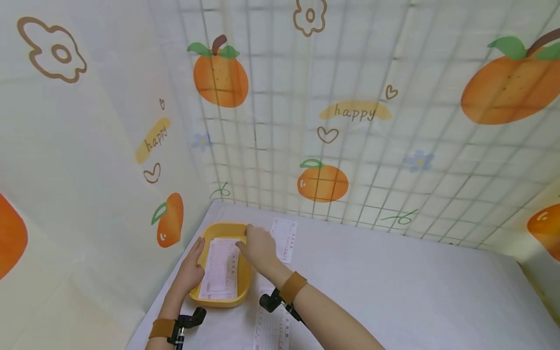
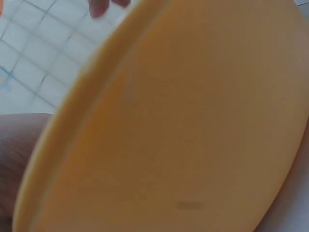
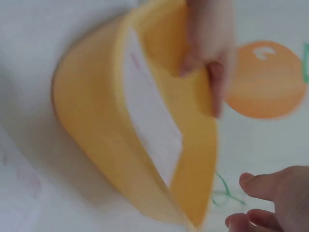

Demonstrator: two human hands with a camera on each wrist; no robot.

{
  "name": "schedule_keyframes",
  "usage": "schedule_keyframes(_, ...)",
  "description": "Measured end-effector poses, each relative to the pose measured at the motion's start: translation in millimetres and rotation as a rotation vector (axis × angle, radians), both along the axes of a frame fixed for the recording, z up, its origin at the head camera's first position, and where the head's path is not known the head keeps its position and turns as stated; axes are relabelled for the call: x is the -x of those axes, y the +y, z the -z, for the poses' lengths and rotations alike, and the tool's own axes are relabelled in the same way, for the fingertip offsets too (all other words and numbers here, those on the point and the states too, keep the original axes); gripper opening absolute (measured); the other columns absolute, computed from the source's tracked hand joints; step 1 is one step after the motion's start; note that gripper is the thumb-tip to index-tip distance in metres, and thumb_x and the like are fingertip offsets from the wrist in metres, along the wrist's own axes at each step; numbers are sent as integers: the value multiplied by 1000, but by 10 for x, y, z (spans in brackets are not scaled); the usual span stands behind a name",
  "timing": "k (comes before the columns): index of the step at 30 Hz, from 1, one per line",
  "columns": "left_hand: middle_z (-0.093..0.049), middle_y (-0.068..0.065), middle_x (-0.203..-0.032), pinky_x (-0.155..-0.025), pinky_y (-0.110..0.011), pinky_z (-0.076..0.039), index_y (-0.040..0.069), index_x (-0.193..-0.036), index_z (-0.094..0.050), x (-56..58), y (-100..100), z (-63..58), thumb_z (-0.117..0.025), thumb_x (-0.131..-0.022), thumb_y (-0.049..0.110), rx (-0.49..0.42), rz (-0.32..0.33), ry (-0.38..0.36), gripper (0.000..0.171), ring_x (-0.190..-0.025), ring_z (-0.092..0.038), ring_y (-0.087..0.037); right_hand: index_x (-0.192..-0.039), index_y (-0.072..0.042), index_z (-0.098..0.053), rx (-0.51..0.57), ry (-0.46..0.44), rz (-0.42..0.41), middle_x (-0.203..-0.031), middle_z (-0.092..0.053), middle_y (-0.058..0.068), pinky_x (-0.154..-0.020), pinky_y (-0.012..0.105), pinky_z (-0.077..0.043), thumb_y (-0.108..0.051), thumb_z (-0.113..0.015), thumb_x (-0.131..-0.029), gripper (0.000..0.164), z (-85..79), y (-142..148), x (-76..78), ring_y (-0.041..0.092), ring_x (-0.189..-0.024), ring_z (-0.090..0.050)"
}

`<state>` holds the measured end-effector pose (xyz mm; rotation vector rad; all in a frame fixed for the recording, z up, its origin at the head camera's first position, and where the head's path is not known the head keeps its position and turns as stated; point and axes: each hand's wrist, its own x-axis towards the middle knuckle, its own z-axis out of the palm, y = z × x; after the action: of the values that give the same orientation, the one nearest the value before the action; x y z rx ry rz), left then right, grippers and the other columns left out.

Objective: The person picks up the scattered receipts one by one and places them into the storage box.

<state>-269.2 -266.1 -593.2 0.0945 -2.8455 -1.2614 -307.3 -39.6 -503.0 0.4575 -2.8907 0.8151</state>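
A yellow plastic basin (image 1: 245,291) stands at the left of the table with a stack of printed paper slips (image 1: 218,272) inside. My left hand (image 1: 190,270) grips its left rim, thumb on the inner side and fingers outside, as the right wrist view also shows. Over the basin's far right corner is my right hand (image 1: 261,248). In the right wrist view the fingers (image 3: 260,186) of that hand are loosely bent, apart from the rim, and hold nothing. The basin's outer wall (image 2: 193,121) fills most of the left wrist view.
One printed slip (image 1: 286,236) lies beyond the right hand, and another (image 1: 271,323) lies in front, partly under the right wrist camera (image 1: 271,300). The white table (image 1: 393,282) meets a left wall and a gridded back wall (image 1: 372,160) with orange prints.
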Motion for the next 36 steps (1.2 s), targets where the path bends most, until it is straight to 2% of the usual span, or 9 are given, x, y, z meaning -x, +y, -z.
schedule_keyframes(2,-16,-16,-177,-127,-58,-21,6,-168,-24,9,16,-8,-38,-88,-17,4,-3,-10,85,-161,-18,-43,-111,-2,-72,25,6,30,-93,-77,12,-53,33,-54,-31,-81,-93,35,-71,169,52,21,-68,-68)
schedule_keyframes(7,-15,-16,-177,-127,-58,-21,7,-169,-23,26,19,-15,-38,-89,-17,33,-1,-15,85,-161,-18,-43,-115,-1,-74,101,17,118,-84,-76,10,-56,39,-56,-34,-79,-93,40,-163,731,141,25,-69,-71)
schedule_keyframes(10,-15,-16,-177,-128,-57,-21,7,-169,-22,25,6,-8,-38,-89,-17,41,-1,-15,85,-161,-18,-43,-123,0,-72,111,2,191,-92,-78,14,-59,44,-57,-39,-77,-93,50,-111,1071,175,32,-78,-74)
schedule_keyframes(13,-14,-15,-178,-128,-57,-20,7,-169,-22,15,-3,-3,-37,-89,-17,40,-6,-26,85,-162,-17,-42,-132,3,-67,89,-33,246,-112,-76,22,-65,50,-59,-45,-73,-93,61,-3,1355,169,42,-92,-74)
schedule_keyframes(17,-14,-16,-178,-128,-58,-19,7,-169,-22,0,2,-4,-37,-88,-17,35,-5,-30,85,-162,-16,-43,-135,6,-62,38,-93,247,-126,-68,30,-76,56,-59,-50,-74,-91,73,186,1594,69,49,-104,-70)
schedule_keyframes(20,-14,-17,-178,-127,-58,-20,7,-169,-22,-7,7,-6,-37,-89,-17,36,-5,-27,85,-161,-17,-44,-133,6,-62,3,-134,215,-123,-68,29,-81,55,-58,-56,-78,-87,79,368,1639,-53,46,-104,-69)
schedule_keyframes(26,-15,-18,-177,-127,-58,-20,5,-168,-23,-11,21,-3,-37,-89,-16,32,-9,-17,83,-161,-17,-44,-125,1,-65,-31,-218,118,-102,-68,17,-71,44,-55,-63,-88,-72,86,679,1492,-347,28,-85,-64)
schedule_keyframes(31,-15,-18,-177,-128,-57,-20,4,-168,-23,-15,27,-8,-37,-89,-16,37,-8,-19,83,-161,-17,-44,-119,-2,-67,-67,-223,47,-95,-62,10,-67,39,-52,-62,-95,-62,87,820,1365,-572,21,-80,-55)
schedule_keyframes(36,-14,-20,-177,-128,-59,-19,3,-168,-23,-40,39,-48,-36,-89,-17,43,7,-12,82,-161,-17,-45,-113,-7,-68,-82,-194,33,-95,-60,9,-66,39,-51,-54,-98,-63,74,879,1308,-672,20,-80,-53)
